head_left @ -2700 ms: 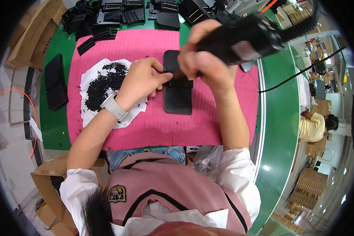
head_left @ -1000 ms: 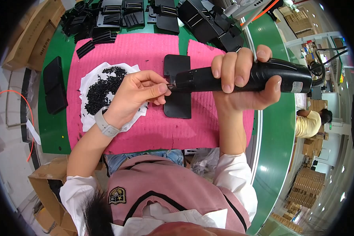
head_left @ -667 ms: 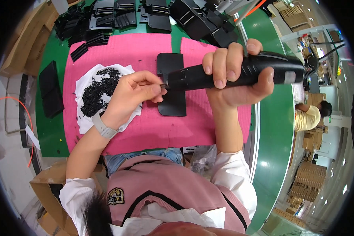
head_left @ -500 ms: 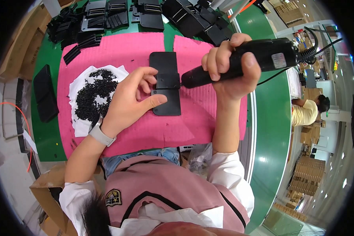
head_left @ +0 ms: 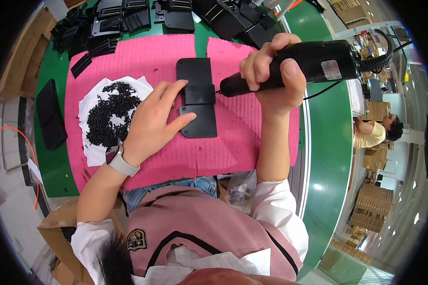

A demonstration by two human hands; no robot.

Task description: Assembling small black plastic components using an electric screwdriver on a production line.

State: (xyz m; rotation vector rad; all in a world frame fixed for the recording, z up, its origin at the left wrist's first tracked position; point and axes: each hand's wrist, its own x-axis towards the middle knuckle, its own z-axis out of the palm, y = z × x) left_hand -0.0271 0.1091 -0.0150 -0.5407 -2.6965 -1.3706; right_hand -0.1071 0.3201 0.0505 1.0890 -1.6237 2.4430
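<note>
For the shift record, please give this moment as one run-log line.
left hand: at left edge of black plate; right hand: gripping black electric screwdriver; black screws: on white cloth

no lettering can be read. the small, whitish rectangular label (head_left: pixel 331 70) on the black, cylindrical handheld power tool (head_left: pixel 316 54) carries print too fine to make out; the dark shield-shaped badge (head_left: pixel 136 240) on the dusky-pink knitted vest (head_left: pixel 209 209) shows gold-coloured, indistinct markings.

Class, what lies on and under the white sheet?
Small black pieces lie heaped on the white sheet, partly hidden by the left hand. Pink mat shows around it; whatever lies beneath is covered.
</note>
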